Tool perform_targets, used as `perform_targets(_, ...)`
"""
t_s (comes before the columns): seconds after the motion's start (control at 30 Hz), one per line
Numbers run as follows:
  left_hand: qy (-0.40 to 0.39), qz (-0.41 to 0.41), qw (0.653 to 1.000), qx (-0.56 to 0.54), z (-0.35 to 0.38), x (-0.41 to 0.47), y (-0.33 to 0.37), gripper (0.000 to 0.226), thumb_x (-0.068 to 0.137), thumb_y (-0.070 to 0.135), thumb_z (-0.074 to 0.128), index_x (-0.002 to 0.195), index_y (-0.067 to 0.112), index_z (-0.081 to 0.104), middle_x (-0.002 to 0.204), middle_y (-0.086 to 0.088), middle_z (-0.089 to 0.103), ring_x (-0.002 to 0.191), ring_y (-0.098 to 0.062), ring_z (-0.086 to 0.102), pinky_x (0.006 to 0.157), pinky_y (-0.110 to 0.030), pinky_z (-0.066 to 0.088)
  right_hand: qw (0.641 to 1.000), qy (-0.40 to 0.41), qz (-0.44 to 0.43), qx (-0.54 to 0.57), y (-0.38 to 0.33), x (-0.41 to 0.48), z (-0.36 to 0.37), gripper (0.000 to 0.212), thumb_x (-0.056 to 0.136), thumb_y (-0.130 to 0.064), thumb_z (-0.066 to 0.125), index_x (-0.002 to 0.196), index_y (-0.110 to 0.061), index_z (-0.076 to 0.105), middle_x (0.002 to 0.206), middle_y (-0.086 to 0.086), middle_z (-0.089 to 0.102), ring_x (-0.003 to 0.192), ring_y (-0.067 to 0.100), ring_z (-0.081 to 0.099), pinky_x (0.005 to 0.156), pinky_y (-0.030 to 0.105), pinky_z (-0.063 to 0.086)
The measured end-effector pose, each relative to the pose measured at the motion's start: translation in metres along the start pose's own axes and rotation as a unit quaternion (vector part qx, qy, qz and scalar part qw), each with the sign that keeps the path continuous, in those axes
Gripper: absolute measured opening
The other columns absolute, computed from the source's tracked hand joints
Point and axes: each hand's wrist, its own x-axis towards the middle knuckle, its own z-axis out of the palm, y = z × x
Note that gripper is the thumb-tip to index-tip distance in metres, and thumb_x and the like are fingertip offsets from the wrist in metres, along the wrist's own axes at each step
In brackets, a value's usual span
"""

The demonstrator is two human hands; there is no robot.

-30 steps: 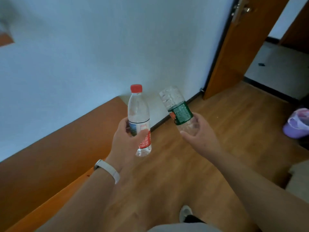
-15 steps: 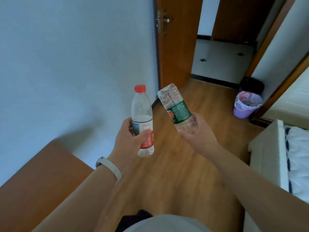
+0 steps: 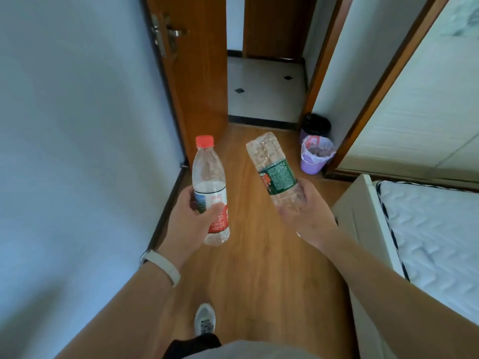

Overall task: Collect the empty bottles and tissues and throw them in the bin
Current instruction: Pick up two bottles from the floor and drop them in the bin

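My left hand grips a clear plastic bottle with a red cap and red label, held upright. My right hand holds a second clear bottle with a green label, its base tilted up and forward and its neck hidden in my palm. Both bottles look empty. A purple bin lined with a pale bag stands on the floor ahead to the right, beyond the green-label bottle. No tissues are visible.
A black bin stands just behind the purple one by the door frame. An open wooden door is at the left, with a tiled hallway beyond. A bed with a white mattress fills the right. A wall runs along the left.
The view has swung right and moved forward along the wood floor. The purple bin is now nearer the centre and closer. Both hands still hold their bottles the same way.
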Motion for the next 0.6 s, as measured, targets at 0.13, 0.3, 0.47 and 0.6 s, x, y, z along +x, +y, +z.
perform_targets(0.13, -0.032, 0.013, 0.999, -0.016, -0.026, 0.072, -0.002, 0.052, 0.077, 0.041, 0.076, 0.119, 0.038, 0.046, 0.105, 0.024, 0.059, 0.091, -0.001, 0.062, 0.060, -0.007, 0.047, 1.000, 0.020, 0.013, 0.004, -0.033, 0.055, 0.031, 0.062, 0.071, -0.040, 0.073, 0.124, -0.041, 0.042, 0.111, -0.015, 0.060, 0.093, 0.006, 0.063, 0.078, 0.039, 0.058)
perform_targets(0.3, -0.078, 0.029, 0.996, -0.017, -0.047, 0.152, -0.008, 0.057, 0.079, 0.043, 0.074, 0.128, 0.034, 0.046, 0.112, 0.022, 0.059, 0.097, -0.003, 0.062, 0.064, -0.006, 0.047, 0.997, 0.063, 0.033, -0.001, -0.064, 0.103, 0.064, 0.076, 0.066, -0.049, 0.073, 0.132, -0.040, 0.037, 0.115, -0.017, 0.059, 0.096, 0.004, 0.061, 0.078, 0.034, 0.057)
perform_targets(0.47, -0.112, 0.028, 0.993, -0.037, -0.043, 0.209, -0.007, 0.064, 0.075, 0.049, 0.075, 0.130, 0.036, 0.046, 0.115, 0.021, 0.059, 0.098, -0.005, 0.062, 0.063, -0.008, 0.049, 0.994, 0.095, 0.060, -0.005, -0.073, 0.136, 0.066, 0.074, 0.069, -0.045, 0.075, 0.133, -0.038, 0.039, 0.116, -0.017, 0.058, 0.097, 0.002, 0.059, 0.078, 0.029, 0.054)
perform_targets(0.6, -0.143, 0.031, 0.988, -0.041, -0.025, 0.249, -0.003, 0.060, 0.076, 0.046, 0.075, 0.128, 0.038, 0.046, 0.110, 0.025, 0.059, 0.095, 0.002, 0.062, 0.059, -0.003, 0.046, 0.990, 0.122, 0.071, 0.007, -0.069, 0.170, 0.058, 0.062, 0.071, -0.046, 0.073, 0.123, -0.041, 0.040, 0.116, -0.014, 0.058, 0.097, 0.003, 0.059, 0.079, 0.030, 0.053)
